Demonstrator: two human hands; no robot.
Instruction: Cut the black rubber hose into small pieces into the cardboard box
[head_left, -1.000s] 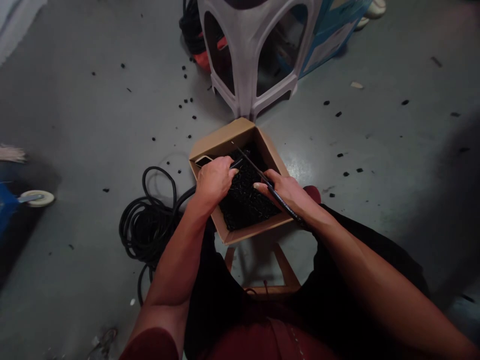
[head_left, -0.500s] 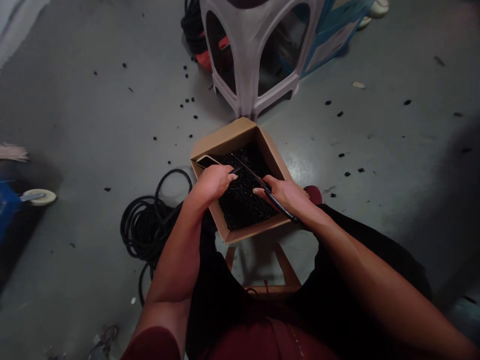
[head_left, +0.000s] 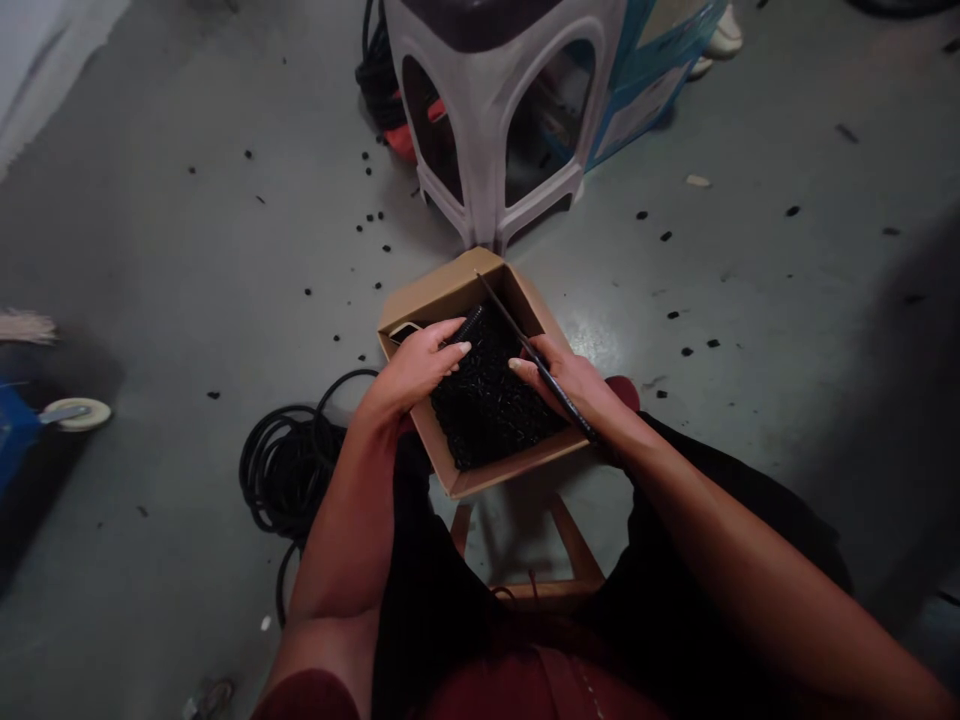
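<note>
Thin black rod (head_left: pixel 510 322) sat pinched between the thumb and fingers of the right hand (head_left: pixel 564 378), slanting across the cardboard box (head_left: pixel 442 292) above the black coiled heap (head_left: pixel 487 410) under the open left hand (head_left: pixel 414 368), and a loosened pinch could have dropped it there.

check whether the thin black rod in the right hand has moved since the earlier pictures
Yes: the thin black rod has slid forward, its tip now nearer the far corner of the cardboard box.
</note>
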